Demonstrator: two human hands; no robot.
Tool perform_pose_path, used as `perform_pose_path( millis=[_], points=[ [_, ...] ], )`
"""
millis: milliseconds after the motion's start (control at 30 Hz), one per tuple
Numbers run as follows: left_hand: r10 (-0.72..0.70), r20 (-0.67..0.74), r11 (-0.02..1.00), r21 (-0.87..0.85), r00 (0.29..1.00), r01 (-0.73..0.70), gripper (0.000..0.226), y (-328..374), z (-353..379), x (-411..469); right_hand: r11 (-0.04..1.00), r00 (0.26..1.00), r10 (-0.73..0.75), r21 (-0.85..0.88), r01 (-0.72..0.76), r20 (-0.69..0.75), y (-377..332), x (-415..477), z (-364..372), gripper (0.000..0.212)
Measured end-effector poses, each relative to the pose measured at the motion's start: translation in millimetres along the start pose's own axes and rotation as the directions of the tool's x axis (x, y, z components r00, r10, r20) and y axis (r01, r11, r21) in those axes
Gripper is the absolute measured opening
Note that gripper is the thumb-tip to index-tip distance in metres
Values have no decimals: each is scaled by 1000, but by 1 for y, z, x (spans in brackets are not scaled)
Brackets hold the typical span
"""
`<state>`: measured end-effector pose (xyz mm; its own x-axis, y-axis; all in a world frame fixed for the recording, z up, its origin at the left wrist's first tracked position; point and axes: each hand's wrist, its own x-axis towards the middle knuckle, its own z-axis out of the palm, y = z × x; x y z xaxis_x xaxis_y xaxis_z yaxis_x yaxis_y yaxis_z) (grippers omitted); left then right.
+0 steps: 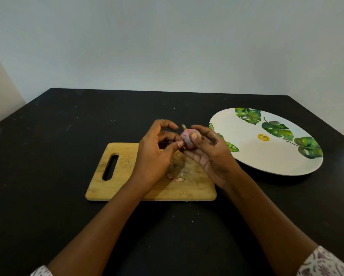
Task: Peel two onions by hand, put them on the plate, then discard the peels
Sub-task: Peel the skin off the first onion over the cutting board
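A small pink onion [186, 136] with a dry tip is held above the wooden cutting board [127, 186]. My right hand [211, 154] grips it, thumb on its front and fingers curled behind. My left hand [155, 152] pinches at the onion's left side with thumb and fingertips. Loose peels [177, 176] lie on the board below my hands. The white plate [252, 156] with green leaf prints stands to the right and holds no onion. A second onion is not in sight.
The black table [57, 156] stretches to a wall at the back. A few small peel crumbs [192, 221] lie on the table in front of the board.
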<state>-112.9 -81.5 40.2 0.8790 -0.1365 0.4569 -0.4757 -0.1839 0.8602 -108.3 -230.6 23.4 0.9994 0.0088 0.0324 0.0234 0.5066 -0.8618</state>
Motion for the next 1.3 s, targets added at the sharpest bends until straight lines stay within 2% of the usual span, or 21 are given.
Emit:
perform_pose_path(
  millis=[100,267,400,500,633,900,1100,1300],
  points=[
    [16,44,1000,9,999,-16,28,-2,1,-1,998,999,-8,57,11,-38,-3,3,-5,40],
    [68,57,994,83,996,-72,13,-8,1,-1,995,999,35,96,-33,-14,-3,4,-4,38],
    [89,-3,985,149,996,-88,35,-9,0,0,985,995,100,140,-100,10,-3,2,-1,30],
    [108,2,981,160,994,-107,49,-7,0,0,980,991,131,149,-134,28,-5,0,0,23],
    [148,40,960,236,988,-154,62,-9,1,-1,982,986,154,101,-159,64,-5,-2,2,29],
    [209,93,882,412,974,-228,61,-16,0,1,983,976,168,44,-176,135,-3,-4,3,36],
    [173,102,898,392,980,-199,62,-17,0,0,983,978,178,24,-181,106,-1,-3,3,26],
    [146,120,911,370,982,-181,62,-18,-1,1,981,976,193,7,-194,105,0,-3,3,32]
  ],
)
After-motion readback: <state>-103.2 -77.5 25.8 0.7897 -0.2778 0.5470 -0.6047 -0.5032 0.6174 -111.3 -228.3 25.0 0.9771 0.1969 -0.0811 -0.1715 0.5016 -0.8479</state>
